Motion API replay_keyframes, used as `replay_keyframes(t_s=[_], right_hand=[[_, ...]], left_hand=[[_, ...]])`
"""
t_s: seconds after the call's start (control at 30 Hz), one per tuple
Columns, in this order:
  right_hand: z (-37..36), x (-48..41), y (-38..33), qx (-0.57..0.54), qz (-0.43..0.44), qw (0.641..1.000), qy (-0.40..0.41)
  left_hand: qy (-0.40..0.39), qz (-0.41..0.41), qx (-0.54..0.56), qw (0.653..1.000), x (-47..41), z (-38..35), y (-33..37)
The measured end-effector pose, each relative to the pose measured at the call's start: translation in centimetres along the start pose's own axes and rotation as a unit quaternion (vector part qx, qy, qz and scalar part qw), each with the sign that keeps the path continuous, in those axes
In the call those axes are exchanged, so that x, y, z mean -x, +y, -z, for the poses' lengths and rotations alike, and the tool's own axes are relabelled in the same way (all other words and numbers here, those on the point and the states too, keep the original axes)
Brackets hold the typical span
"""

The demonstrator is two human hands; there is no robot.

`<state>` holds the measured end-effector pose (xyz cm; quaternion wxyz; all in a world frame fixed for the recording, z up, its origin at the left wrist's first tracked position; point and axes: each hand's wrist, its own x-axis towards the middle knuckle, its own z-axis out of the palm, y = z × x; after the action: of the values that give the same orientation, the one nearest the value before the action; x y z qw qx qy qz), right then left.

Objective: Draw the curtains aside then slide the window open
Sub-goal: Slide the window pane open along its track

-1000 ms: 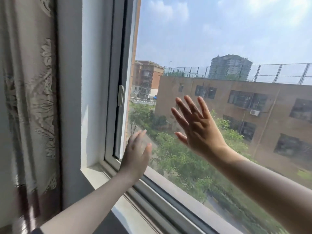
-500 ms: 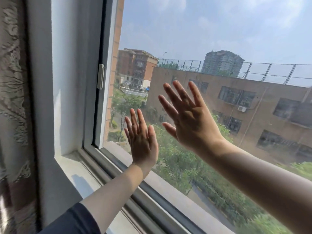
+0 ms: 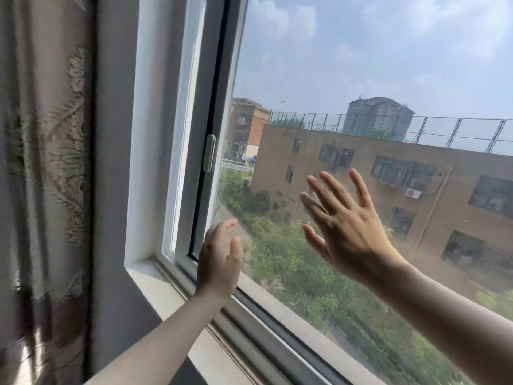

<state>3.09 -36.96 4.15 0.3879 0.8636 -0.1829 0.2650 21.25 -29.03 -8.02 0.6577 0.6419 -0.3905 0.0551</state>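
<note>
The patterned beige curtain point(image 3: 47, 173) hangs bunched at the far left, clear of the glass. The sliding window pane point(image 3: 347, 87) fills the middle and right, its grey sash edge point(image 3: 219, 107) close to the white frame, with a small latch point(image 3: 208, 153) on it. My left hand point(image 3: 220, 259) is low at the pane's left edge, fingers apart and slightly curled, beside the sash. My right hand point(image 3: 342, 226) lies flat against the glass with fingers spread. Neither hand holds anything.
A white sill point(image 3: 166, 295) and grey sliding tracks point(image 3: 263, 337) run along the bottom. A grey wall strip point(image 3: 113, 190) separates curtain and frame. Outside are brick buildings and trees.
My left hand has turned from flat on the glass to edge-on near the sash. The view has swung left, showing more curtain. The right hand stays pressed on the pane.
</note>
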Motion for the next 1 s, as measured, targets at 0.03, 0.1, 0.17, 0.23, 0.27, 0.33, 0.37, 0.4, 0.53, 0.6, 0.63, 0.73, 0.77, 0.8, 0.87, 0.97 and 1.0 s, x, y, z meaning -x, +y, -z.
replay_keyframes(t_s=[0.03, 0.1, 0.17, 0.23, 0.27, 0.33, 0.37, 0.4, 0.53, 0.6, 0.63, 0.73, 0.77, 0.8, 0.87, 0.97, 1.0], right_hand=[[0.0, -0.7, -1.0, -0.019, 0.007, 1.0, 0.006], [-0.3, -2.4, -3.3, -0.048, 0.026, 0.998, 0.005], [-0.7, -4.6, -6.1, -0.069, 0.049, 0.996, -0.002], [-1.0, -6.9, -9.4, -0.095, 0.058, 0.994, -0.013], [-1.2, -8.0, -11.0, -0.107, 0.062, 0.992, -0.017], [-1.6, -10.1, -13.7, -0.127, 0.073, 0.989, -0.028], [-1.8, -11.1, -14.9, -0.131, 0.077, 0.988, -0.038], [-1.9, -12.1, -15.9, -0.134, 0.077, 0.986, -0.056], [-2.8, -15.3, -18.4, -0.146, 0.068, 0.982, -0.101], [-3.4, -16.6, -18.9, -0.141, 0.075, 0.98, -0.116], [-3.9, -17.2, -19.2, -0.137, 0.081, 0.979, -0.127], [-5.5, -18.5, -19.4, -0.155, 0.083, 0.971, -0.164], [-6.2, -19.0, -19.6, -0.162, 0.085, 0.968, -0.171], [-6.7, -19.3, -19.7, -0.161, 0.089, 0.967, -0.177], [-8.0, -20.2, -20.0, -0.138, 0.113, 0.968, -0.176], [-9.6, -22.0, -20.1, -0.101, 0.142, 0.973, -0.153], [-10.1, -22.6, -20.1, -0.088, 0.15, 0.975, -0.141]], left_hand=[[0.009, 0.016, -0.011, 1.0, -0.1, 1.8, -0.7], [0.006, 0.043, -0.014, 0.999, -0.4, 4.7, -1.8], [0.011, 0.063, -0.011, 0.998, -1.1, 7.6, -2.7], [0.019, 0.062, -0.019, 0.998, -2.0, 10.7, -3.4], [0.018, 0.054, -0.023, 0.998, -2.6, 12.0, -4.0], [0.018, 0.042, -0.024, 0.999, -3.7, 14.4, -4.9], [0.019, 0.039, -0.021, 0.999, -4.4, 15.6, -5.4], [0.019, 0.039, -0.018, 0.999, -5.0, 16.6, -5.8], [0.011, 0.044, -0.026, 0.999, -6.8, 19.4, -7.6], [-0.002, 0.048, -0.033, 0.998, -7.5, 20.2, -8.6], [-0.011, 0.051, -0.036, 0.998, -7.8, 20.5, -9.2], [-0.03, 0.051, -0.045, 0.997, -8.9, 20.6, -9.8], [-0.031, 0.051, -0.046, 0.997, -9.3, 20.7, -9.9], [-0.03, 0.05, -0.046, 0.997, -9.6, 20.6, -9.9], [-0.027, 0.055, -0.048, 0.997, -10.1, 20.6, -10.2], [-0.022, 0.061, -0.067, 0.996, -10.6, 20.5, -10.7], [-0.017, 0.064, -0.075, 0.995, -10.8, 20.5, -10.8]])
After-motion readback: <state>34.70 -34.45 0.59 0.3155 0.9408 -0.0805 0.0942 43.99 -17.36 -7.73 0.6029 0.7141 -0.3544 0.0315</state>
